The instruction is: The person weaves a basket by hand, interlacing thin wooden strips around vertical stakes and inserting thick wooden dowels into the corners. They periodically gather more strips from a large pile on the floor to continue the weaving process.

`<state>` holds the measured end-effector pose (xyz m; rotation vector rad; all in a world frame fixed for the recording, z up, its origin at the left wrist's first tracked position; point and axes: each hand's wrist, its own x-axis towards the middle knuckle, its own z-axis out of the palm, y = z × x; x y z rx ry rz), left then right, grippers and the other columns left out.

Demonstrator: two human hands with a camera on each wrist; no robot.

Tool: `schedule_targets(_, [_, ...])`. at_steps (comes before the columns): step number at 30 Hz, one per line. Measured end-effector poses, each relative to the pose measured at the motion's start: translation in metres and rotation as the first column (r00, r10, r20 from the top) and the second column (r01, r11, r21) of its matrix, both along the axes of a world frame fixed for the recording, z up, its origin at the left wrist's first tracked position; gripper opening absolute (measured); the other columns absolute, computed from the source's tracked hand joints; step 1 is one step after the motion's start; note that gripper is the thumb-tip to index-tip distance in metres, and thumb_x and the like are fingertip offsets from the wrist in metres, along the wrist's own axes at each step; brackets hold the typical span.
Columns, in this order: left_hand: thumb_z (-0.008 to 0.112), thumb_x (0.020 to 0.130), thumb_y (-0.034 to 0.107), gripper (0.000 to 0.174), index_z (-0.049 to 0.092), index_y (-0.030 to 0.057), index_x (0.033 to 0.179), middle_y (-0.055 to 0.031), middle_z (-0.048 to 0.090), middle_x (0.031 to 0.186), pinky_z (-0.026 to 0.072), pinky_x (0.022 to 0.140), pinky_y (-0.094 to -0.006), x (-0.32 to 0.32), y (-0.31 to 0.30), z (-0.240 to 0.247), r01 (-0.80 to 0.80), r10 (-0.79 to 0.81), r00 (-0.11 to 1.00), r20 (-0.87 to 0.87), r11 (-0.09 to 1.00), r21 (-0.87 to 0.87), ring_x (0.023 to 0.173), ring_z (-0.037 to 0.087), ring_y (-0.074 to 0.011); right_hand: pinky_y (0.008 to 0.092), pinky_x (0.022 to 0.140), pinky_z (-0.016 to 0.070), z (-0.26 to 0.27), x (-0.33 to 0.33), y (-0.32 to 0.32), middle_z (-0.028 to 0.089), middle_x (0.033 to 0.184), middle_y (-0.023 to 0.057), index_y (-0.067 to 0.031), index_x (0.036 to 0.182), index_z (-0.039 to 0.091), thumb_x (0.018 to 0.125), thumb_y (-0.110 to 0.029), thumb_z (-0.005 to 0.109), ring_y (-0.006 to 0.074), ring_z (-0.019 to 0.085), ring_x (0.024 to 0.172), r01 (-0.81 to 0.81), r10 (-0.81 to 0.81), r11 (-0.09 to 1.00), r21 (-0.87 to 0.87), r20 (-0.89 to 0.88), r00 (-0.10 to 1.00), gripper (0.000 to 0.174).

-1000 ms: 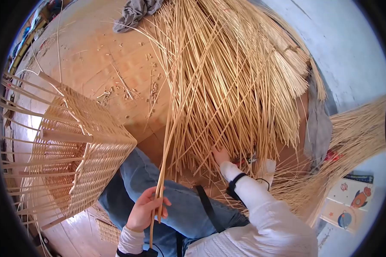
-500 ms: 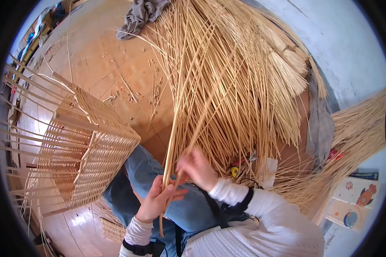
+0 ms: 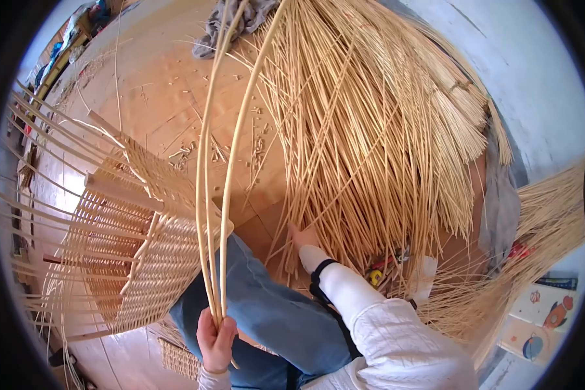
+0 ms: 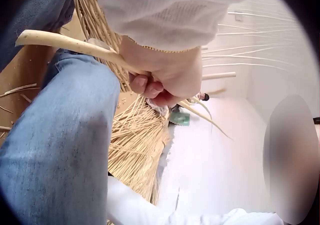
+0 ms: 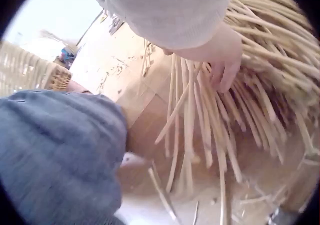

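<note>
Near the lap, my left hand (image 3: 216,341) grips a few long wicker rods (image 3: 225,221) close to their lower ends, and they rise upward in the head view. A thick cut end of one rod (image 4: 60,41) juts past the left hand in the left wrist view. My right hand (image 3: 303,237) reaches to the near left edge of the large pile of rods (image 3: 357,130). In the right wrist view, the fingers (image 5: 227,75) bend down among the rod ends; I cannot tell whether they pinch one. The thumb is hidden there.
A partly woven basket (image 3: 166,266) with long loose stakes stands at the left, beside the jeans-clad leg (image 3: 273,302). Short offcuts (image 3: 182,153) litter the floor. A yellow tape measure (image 3: 374,277) lies near the pile's front. More rods (image 3: 552,208) stretch to the right.
The right hand went from the pile to the left hand, then back to the pile, farther left than before. The left hand has shifted down and left; its rods now spread apart and stand nearer the basket.
</note>
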<state>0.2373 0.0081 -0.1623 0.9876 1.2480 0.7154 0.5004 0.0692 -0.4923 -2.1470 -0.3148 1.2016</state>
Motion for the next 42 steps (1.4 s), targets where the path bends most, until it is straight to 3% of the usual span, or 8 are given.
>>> schedule_targets(6, [0.051,0.099,0.007,0.012,0.048,0.0019,0.11,0.0002,0.046,0.07,0.0312,0.047,-0.0201,-0.014,0.006,-0.012,-0.099,0.095,0.995,0.031,0.987,0.127,0.053,0.038,-0.0061,0.0461,0.099,0.0441,0.014,-0.008,0.102,0.059,0.123,0.0299,0.004,0.131,0.042,0.079,-0.052,0.069,0.0431,0.058,0.114,0.312,-0.185,0.901,-0.302,0.382,0.905,0.081])
schedule_targets(12, [0.05,0.099,0.006,0.009,0.049,0.0018,0.107,0.0016,0.043,0.068,0.0297,0.047,-0.0194,-0.022,0.0,-0.013,-0.13,0.126,0.988,0.094,0.991,0.038,0.053,0.038,-0.0052,0.0487,0.084,0.0469,-0.001,0.011,0.067,0.064,0.103,0.0283,0.0055,0.11,0.055,0.092,-0.027,0.058,0.045,0.062,0.096,0.258,-0.308,0.943,0.21,0.259,0.915,0.037])
schedule_targets(22, [0.051,0.1,0.007,0.004,0.051,0.0035,0.099,0.0018,0.045,0.07,0.0283,0.047,-0.019,-0.02,-0.018,0.005,-0.1,0.095,0.992,0.084,0.993,0.066,0.053,0.037,-0.0044,0.0392,0.057,0.0491,0.081,0.048,0.044,0.059,0.074,0.0142,0.002,0.098,0.055,0.097,-0.022,0.053,0.0243,0.061,0.06,0.058,-0.221,0.941,0.333,0.475,0.852,0.024])
schedule_targets(24, [0.051,0.1,0.008,0.004,0.051,0.004,0.099,0.0019,0.046,0.07,0.0286,0.047,-0.0191,-0.02,-0.018,0.002,-0.103,0.096,0.992,0.077,0.99,0.091,0.053,0.037,-0.0043,0.0371,0.052,0.0501,0.053,0.04,0.07,0.058,0.074,0.0127,0.0,0.101,0.055,0.096,-0.02,0.052,0.023,0.059,0.054,0.07,-0.211,0.929,0.363,0.366,0.906,0.02])
schedule_targets(26, [0.05,0.1,0.008,0.004,0.051,0.0048,0.099,0.0019,0.046,0.071,0.0293,0.048,-0.0194,-0.022,-0.014,-0.004,-0.127,0.126,0.991,0.051,0.992,0.016,0.054,0.037,-0.0042,0.035,0.054,0.0529,0.044,0.022,0.102,0.059,0.078,0.0103,-0.0014,0.105,0.053,0.093,-0.017,0.055,0.0209,0.062,0.064,0.23,-0.141,0.939,0.256,-0.323,0.936,0.02])
schedule_targets(34, [0.048,0.101,0.009,0.008,0.048,0.0021,0.105,-0.0026,0.049,0.075,0.0319,0.046,-0.0188,-0.022,0.003,-0.037,-0.047,0.079,0.985,0.155,0.979,-0.199,0.053,0.039,-0.0053,0.0373,0.087,0.0486,-0.067,-0.032,0.21,0.059,0.099,0.0116,-0.0031,0.108,0.054,0.09,-0.023,0.06,0.0246,0.061,0.09,0.078,-0.04,0.969,0.236,-0.16,0.986,0.027])
schedule_targets(39, [0.048,0.101,0.011,0.011,0.047,-0.0004,0.103,-0.0044,0.053,0.074,0.0334,0.046,-0.0189,-0.02,0.015,-0.046,-0.033,0.042,0.992,0.115,0.996,-0.077,0.051,0.042,-0.0055,0.0293,0.07,0.05,-0.133,-0.027,0.242,0.064,0.086,0.0095,-0.0033,0.112,0.051,0.097,-0.027,0.054,0.0156,0.062,0.073,0.363,-0.01,0.744,0.56,-0.534,0.845,0.029])
schedule_targets(42, [0.049,0.1,0.012,0.012,0.047,0.0002,0.102,-0.0046,0.054,0.073,0.0339,0.045,-0.0185,-0.02,0.012,-0.048,-0.035,0.048,0.99,0.134,0.994,-0.102,0.051,0.043,-0.0053,0.0287,0.049,0.0462,-0.074,-0.033,0.225,0.059,0.074,0.0072,-0.0106,0.114,0.042,0.099,-0.025,0.048,0.0162,0.057,0.059,0.329,-0.14,0.845,0.422,-0.418,0.897,0.021])
